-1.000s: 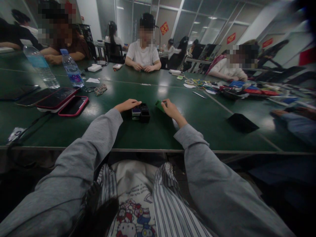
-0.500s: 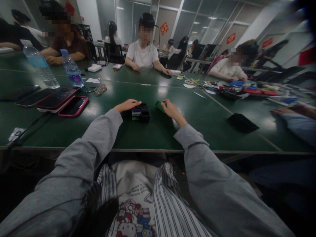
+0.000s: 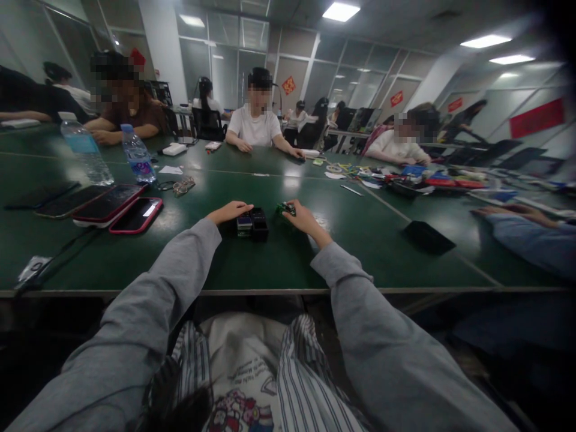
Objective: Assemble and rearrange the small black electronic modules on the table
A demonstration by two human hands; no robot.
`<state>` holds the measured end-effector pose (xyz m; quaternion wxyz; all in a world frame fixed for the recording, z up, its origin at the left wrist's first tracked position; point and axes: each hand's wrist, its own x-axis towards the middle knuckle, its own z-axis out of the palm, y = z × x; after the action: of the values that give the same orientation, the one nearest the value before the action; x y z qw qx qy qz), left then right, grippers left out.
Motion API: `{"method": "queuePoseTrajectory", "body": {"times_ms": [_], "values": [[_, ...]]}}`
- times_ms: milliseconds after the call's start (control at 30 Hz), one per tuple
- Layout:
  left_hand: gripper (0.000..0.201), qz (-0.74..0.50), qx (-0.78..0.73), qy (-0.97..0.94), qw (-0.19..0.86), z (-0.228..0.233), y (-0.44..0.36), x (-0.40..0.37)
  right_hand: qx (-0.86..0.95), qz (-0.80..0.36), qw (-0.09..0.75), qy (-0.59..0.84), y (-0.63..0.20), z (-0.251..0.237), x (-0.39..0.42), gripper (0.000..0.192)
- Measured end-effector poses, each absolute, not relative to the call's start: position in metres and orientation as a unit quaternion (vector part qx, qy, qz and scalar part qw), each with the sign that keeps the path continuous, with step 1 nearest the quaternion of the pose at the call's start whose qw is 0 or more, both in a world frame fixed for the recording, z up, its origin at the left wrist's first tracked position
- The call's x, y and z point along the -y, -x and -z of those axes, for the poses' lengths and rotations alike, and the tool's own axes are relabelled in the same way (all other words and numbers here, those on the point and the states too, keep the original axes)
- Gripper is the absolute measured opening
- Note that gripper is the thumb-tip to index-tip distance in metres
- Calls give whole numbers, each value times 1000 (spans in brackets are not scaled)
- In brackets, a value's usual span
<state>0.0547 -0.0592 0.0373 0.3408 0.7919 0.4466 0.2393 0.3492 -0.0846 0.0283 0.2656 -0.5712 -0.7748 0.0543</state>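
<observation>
On the green table in front of me stands a small open black box [image 3: 260, 225]. Against its left side sits a small stack [image 3: 243, 226] with a dark top and a pale, shiny front edge. My left hand [image 3: 229, 212] reaches over the back of the stack and box, fingers together and touching them; its thumb is hidden. To the right of the box, my right hand [image 3: 303, 218] pinches a small green patterned piece [image 3: 285, 209] just above the table. What kind of piece it is, I cannot make out.
Phones [image 3: 136, 216] and two water bottles [image 3: 140, 157] stand at left, near a keychain [image 3: 183, 186]. A black tray-like piece [image 3: 429, 237] lies at right. Beyond it spreads a pile of cables and bags [image 3: 416, 177]. A co-worker's hands [image 3: 508, 211] rest at the right edge.
My view has tilted up, so the table sits lower in the picture. The green piece in my right hand has turned, showing a patterned side. My left hand stays at the box.
</observation>
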Motion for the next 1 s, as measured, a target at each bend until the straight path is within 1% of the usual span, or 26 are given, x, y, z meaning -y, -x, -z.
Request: {"method": "queuePoseTrajectory", "body": {"times_ms": [133,467,667,1000], "values": [[68,-240,-449,-790,342,-37,-54,58,777,-48,272,565,-349,-26,85,42],[61,-239,-447,-792,340,-37,-54,59,763,-34,302,571,-346,-27,85,42],[62,-239,-442,-795,340,-33,-53,55,773,-44,273,570,-346,-25,86,42],[61,-244,-445,-794,336,-36,-55,57,778,-49,279,561,-346,-26,85,41]]}}
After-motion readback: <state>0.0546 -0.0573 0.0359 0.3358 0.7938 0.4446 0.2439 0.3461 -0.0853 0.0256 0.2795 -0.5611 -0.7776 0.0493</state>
